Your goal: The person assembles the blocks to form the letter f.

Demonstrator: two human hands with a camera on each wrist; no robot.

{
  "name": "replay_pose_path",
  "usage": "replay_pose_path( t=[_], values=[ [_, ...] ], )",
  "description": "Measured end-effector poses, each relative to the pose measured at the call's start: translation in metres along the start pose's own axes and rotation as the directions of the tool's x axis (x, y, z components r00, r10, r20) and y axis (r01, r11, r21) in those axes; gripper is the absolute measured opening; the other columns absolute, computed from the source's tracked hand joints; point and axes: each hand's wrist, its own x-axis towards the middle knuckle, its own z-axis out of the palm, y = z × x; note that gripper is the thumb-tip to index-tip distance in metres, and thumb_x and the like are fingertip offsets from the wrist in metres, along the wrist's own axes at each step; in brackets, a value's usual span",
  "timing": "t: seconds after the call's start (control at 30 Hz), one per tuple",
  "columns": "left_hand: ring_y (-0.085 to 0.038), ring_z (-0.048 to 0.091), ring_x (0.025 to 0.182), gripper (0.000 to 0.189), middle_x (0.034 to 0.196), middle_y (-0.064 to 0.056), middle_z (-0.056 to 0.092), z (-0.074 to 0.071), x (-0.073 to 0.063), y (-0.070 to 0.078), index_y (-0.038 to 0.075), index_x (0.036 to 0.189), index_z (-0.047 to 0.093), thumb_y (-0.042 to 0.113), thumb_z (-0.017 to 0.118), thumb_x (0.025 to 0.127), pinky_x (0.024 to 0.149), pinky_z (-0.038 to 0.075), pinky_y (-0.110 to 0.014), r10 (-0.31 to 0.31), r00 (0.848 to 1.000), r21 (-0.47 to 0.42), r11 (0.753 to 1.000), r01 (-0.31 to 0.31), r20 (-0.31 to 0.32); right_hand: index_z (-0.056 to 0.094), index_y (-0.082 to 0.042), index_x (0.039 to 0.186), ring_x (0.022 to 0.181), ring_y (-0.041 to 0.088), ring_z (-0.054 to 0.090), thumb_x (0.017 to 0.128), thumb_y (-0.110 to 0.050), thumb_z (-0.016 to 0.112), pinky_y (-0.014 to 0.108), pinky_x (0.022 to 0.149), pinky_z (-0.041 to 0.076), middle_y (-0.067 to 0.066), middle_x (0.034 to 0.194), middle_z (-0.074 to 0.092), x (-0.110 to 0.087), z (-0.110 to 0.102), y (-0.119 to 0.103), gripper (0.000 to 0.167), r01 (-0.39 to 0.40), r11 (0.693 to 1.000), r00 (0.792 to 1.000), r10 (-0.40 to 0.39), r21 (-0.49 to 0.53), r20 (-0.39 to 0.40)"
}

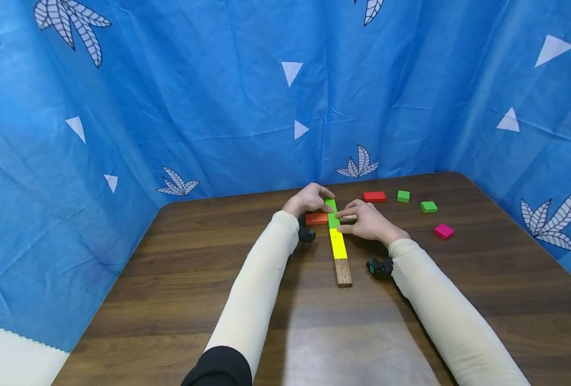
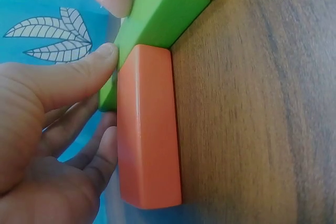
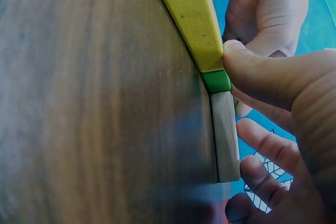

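Note:
A straight row of blocks runs away from the near side of the table: a brown wooden block [image 1: 343, 273], a yellow block [image 1: 338, 244], then a green block [image 1: 333, 221]. An orange-red block [image 2: 149, 135] meets the green one's left side, and a pale wooden block [image 3: 225, 135] meets its right side. With thumb and fingers my left hand [image 1: 308, 198] pinches the far part of the green length. My right hand [image 1: 369, 222] has its thumb at the yellow block's end and its forefinger touching the green; its other fingers spread loosely past the pale block.
Toward the back right lie a red block [image 1: 374, 197], a small green block [image 1: 403, 196], another small green block [image 1: 428, 207] and a pink block [image 1: 443, 231]. A blue curtain [image 1: 246, 107] hangs behind the wood-grain table [image 1: 193, 284].

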Motion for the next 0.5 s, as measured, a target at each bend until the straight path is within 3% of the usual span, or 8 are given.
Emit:
replay_pose_path(
  t=[0.5],
  values=[
    [-0.022, 0.050, 0.119, 0.046, 0.147, -0.007, 0.060, 0.0021, 0.0001, -0.0059, 0.012, 0.138, 0.067, 0.012, 0.078, 0.093, 0.094, 0.051, -0.031, -0.004, 1.000, -0.013, 1.000, 0.003, -0.024, 0.070, -0.015, 0.136, 0.129, 0.038, 0.040, 0.091, -0.031, 0.080, 0.057, 0.104, 0.042, 0.016, 0.140, 0.050, 0.0016, 0.0008, 0.0007, 0.049, -0.006, 1.000, 1.000, 0.006, 0.001, 0.001]
  ],
)
